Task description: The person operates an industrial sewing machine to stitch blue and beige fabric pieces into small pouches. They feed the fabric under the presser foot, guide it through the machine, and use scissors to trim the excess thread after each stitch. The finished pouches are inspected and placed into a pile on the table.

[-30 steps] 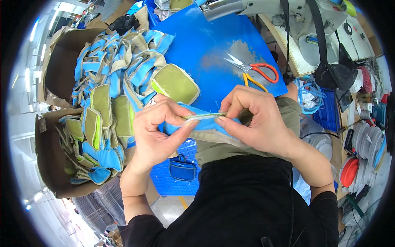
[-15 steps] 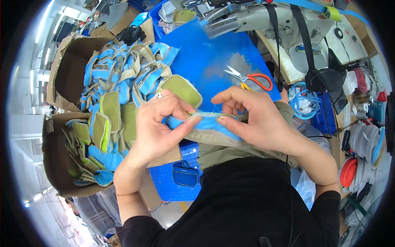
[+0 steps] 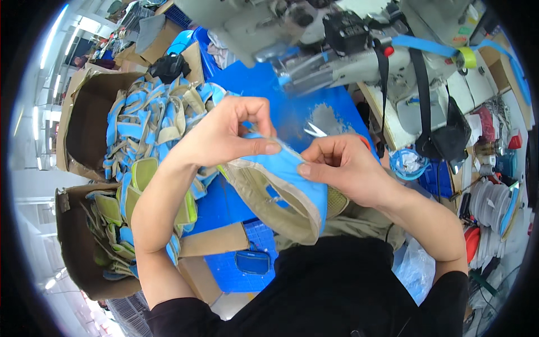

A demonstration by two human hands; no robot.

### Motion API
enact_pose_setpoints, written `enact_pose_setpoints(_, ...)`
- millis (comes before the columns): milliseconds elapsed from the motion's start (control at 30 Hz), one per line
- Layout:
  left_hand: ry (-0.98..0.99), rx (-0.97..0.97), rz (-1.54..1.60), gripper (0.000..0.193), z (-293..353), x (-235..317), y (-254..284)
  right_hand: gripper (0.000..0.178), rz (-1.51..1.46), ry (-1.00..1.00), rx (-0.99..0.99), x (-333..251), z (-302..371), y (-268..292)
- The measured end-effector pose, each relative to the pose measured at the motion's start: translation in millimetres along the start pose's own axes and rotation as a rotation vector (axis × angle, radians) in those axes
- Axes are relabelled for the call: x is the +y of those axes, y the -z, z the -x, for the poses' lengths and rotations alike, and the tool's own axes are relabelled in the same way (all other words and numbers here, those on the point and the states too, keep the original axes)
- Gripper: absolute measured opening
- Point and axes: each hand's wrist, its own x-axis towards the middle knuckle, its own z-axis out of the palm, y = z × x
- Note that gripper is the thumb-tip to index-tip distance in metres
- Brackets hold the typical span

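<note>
Between my two hands hangs a blue and beige sewn fabric bag piece (image 3: 281, 194), its curved band forming an open loop with a greenish lining. My left hand (image 3: 236, 132) pinches its upper edge between thumb and bent fingers. Further right along that same edge, my right hand (image 3: 351, 168) grips the blue strip with thumb and forefinger. Behind the right hand lie scissors (image 3: 314, 131), their blades showing and most of their orange handle covered. The blue work table (image 3: 247, 78) lies beneath.
A sewing machine (image 3: 342, 70) stands at the far side. To the left, an upper heap of blue and beige sewn strips (image 3: 149, 112) spills by a cardboard box (image 3: 84, 126); a lower box (image 3: 73, 247) holds green-panelled pieces. A blue crate (image 3: 230, 272) sits below, thread spools (image 3: 488, 205) at right.
The fabric piece has gone from a folded bundle to a hanging open loop. My left hand has risen slightly, and the right hand has shifted a little lower, now covering most of the scissors' handle.
</note>
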Motion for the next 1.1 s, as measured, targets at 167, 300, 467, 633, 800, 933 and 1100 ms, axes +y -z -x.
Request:
enact_pose_setpoints(167,0.024,-0.023,-0.015,0.027,-43,-19,45,0.013,-0.216,-0.012,0.087,-2,-34,15)
enact_pose_setpoints(300,-0.089,0.068,0.010,0.042,-58,-16,60,0.013,-0.367,-0.035,0.121,-12,-50,16)
enact_pose_setpoints(467,-0.023,0.091,-0.017,0.048,-64,-12,73,0.016,-0.409,-0.052,0.132,-20,-59,16)
enact_pose_setpoints(633,-0.029,0.108,-0.012,0.050,-69,-22,80,0.017,-0.446,-0.041,0.144,-20,-63,15)
enact_pose_setpoints(800,-0.190,0.129,-0.260,0.040,-81,-16,82,0.018,-0.473,-0.025,0.171,-15,-66,15)
enact_pose_setpoints(933,-0.138,0.234,-0.289,0.031,-85,-27,93,0.018,-0.524,0.007,0.198,-16,-70,12)
enact_pose_setpoints(1100,-0.120,0.404,-0.268,0.031,-100,-32,114,0.016,-0.580,0.077,0.322,-10,-80,2)
